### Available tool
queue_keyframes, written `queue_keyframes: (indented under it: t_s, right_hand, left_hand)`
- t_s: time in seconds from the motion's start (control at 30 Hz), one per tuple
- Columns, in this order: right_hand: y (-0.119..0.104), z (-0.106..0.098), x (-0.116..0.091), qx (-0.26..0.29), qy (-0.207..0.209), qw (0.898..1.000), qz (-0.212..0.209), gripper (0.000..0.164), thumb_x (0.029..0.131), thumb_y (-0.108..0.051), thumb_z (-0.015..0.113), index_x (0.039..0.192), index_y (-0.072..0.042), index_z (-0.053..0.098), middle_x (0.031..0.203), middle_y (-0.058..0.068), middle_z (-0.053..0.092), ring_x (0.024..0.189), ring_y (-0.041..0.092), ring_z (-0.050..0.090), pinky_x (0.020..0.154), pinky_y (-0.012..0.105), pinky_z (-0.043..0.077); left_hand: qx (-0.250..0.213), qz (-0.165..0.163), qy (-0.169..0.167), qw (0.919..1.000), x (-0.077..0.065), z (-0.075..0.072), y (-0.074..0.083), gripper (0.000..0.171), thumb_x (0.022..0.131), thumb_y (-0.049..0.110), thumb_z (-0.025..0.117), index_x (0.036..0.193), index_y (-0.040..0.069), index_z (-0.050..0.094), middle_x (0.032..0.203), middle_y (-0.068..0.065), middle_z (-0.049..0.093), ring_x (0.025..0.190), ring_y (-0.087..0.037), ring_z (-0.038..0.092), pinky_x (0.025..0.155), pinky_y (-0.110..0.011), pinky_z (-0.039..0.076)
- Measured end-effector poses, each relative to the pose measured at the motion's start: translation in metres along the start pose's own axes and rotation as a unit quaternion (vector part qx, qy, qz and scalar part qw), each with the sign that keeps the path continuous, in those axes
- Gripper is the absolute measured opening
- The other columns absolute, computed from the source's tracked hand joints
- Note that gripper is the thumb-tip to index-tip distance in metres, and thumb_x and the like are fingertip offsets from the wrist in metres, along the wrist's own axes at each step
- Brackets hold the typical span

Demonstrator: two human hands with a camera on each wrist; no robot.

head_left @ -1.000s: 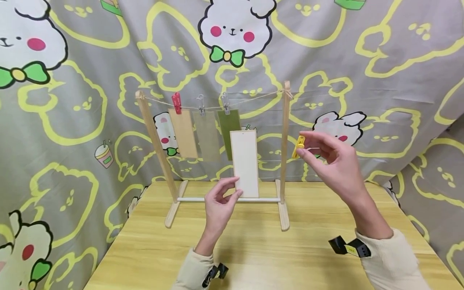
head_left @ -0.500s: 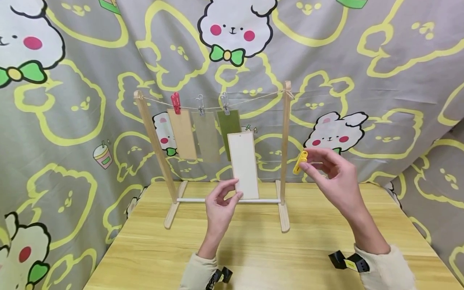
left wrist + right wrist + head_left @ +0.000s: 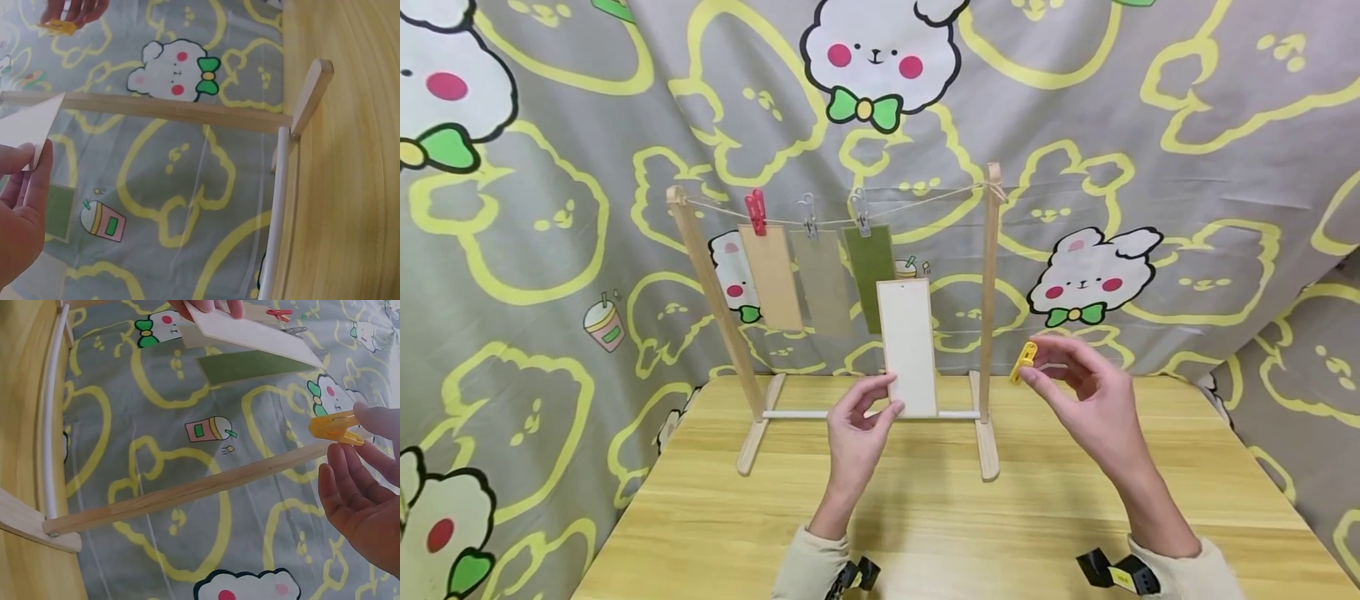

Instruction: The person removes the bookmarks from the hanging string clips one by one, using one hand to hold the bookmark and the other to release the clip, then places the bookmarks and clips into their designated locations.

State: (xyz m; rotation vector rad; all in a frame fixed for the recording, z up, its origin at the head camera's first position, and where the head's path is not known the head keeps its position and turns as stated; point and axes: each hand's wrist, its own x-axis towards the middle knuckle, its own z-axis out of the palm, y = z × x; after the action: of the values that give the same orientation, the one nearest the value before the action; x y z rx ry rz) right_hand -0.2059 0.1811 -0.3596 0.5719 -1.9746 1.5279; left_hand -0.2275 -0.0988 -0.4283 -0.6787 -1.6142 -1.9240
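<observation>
My left hand (image 3: pixel 861 425) pinches the lower left edge of a white rectangular card (image 3: pixel 909 346), held upright before the rack. The card has a small hole near its top. Out to the right of the rack, my right hand (image 3: pixel 1086 400) pinches a yellow clothespin (image 3: pixel 1023 362) between thumb and fingers. In the right wrist view that clothespin (image 3: pixel 334 427) points away from the fingertips. On the string hang a tan card (image 3: pixel 772 279) under a red clothespin (image 3: pixel 756 212), a grey-beige card (image 3: pixel 822 283) and a green card (image 3: pixel 870 279), each under a clear clothespin (image 3: pixel 860 212).
The wooden rack has a left post (image 3: pixel 715 304), a right post (image 3: pixel 991 300) and a white bar (image 3: pixel 797 414) low between its feet. Its string (image 3: pixel 925 201) sags between the post tops. It stands on a wooden table (image 3: pixel 970 533) before a patterned curtain (image 3: pixel 1210 200).
My right hand has come down with the yellow clothespin, from beside the post's middle to lower down. The white card has sunk slightly in the left hand's grip.
</observation>
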Motion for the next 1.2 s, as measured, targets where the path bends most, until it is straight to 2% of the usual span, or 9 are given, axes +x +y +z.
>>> queue_keyframes:
  t_s: [0.33, 0.57, 0.8, 1.0, 1.2]
  right_hand:
    - [0.007, -0.007, -0.012, 0.003, 0.013, 1.000, 0.004, 0.049, 0.080, 0.018, 0.077, 0.126, 0.004, 0.067, 0.109, 0.013, 0.068, 0.094, 0.015, 0.067, 0.088, 0.018, 0.055]
    - [0.009, -0.010, -0.021, -0.001, 0.024, 1.000, 0.014, 0.046, 0.082, 0.017, 0.076, 0.125, 0.004, 0.067, 0.106, 0.013, 0.068, 0.092, 0.015, 0.067, 0.083, 0.017, 0.056]
    - [0.012, -0.017, -0.026, 0.021, 0.041, 0.998, 0.030, 0.044, 0.080, 0.020, 0.075, 0.122, 0.008, 0.067, 0.108, 0.012, 0.070, 0.093, 0.016, 0.067, 0.085, 0.018, 0.056]
    - [0.016, -0.024, -0.030, 0.042, 0.050, 0.997, 0.027, 0.042, 0.080, 0.022, 0.074, 0.120, 0.012, 0.066, 0.110, 0.013, 0.070, 0.095, 0.017, 0.066, 0.085, 0.018, 0.056]
    - [0.019, -0.026, -0.034, 0.032, 0.055, 0.997, 0.040, 0.043, 0.080, 0.021, 0.074, 0.121, 0.012, 0.066, 0.108, 0.012, 0.071, 0.095, 0.015, 0.066, 0.084, 0.017, 0.056]
  left_hand:
    - [-0.007, -0.011, -0.002, 0.9999, -0.004, 0.002, 0.002, 0.037, 0.083, -0.016, 0.074, 0.119, -0.012, 0.065, 0.116, -0.031, 0.066, 0.099, -0.016, 0.071, 0.076, -0.031, 0.062]
    - [-0.009, -0.018, -0.004, 0.9998, -0.010, 0.004, 0.001, 0.036, 0.083, -0.018, 0.074, 0.117, -0.013, 0.065, 0.115, -0.033, 0.066, 0.099, -0.015, 0.070, 0.079, -0.032, 0.062]
    - [-0.011, -0.036, -0.010, 0.9992, -0.015, 0.005, -0.001, 0.036, 0.083, -0.016, 0.074, 0.118, -0.012, 0.066, 0.115, -0.033, 0.066, 0.098, -0.016, 0.070, 0.077, -0.033, 0.062]
    - [-0.006, -0.054, -0.012, 0.9984, -0.022, 0.004, -0.002, 0.037, 0.083, -0.017, 0.074, 0.119, -0.010, 0.066, 0.117, -0.030, 0.067, 0.099, -0.018, 0.070, 0.081, -0.037, 0.062]
    - [-0.006, -0.068, -0.003, 0.9977, -0.028, 0.004, -0.004, 0.039, 0.082, -0.019, 0.074, 0.119, -0.009, 0.067, 0.118, -0.025, 0.068, 0.097, -0.017, 0.069, 0.079, -0.033, 0.062]
